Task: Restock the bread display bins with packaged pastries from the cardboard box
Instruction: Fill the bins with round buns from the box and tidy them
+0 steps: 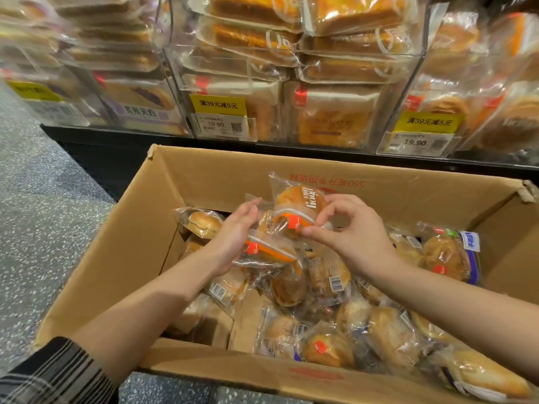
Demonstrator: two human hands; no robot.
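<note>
Crinkly clear plastic w/ orange band wraps the round bun pack (297,211) your right hand (353,237) pinches over the cardboard box (122,258). Your left hand (233,237) cups a second, flatter pack (268,252) just below. Glossy acrylic display bins (291,83) sit behind, stacked w/ square toast.

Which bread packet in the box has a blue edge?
The blue-edged packet leaning at the right side of the cardboard box. The packets in the left hand and right hand have orange bands.
</note>
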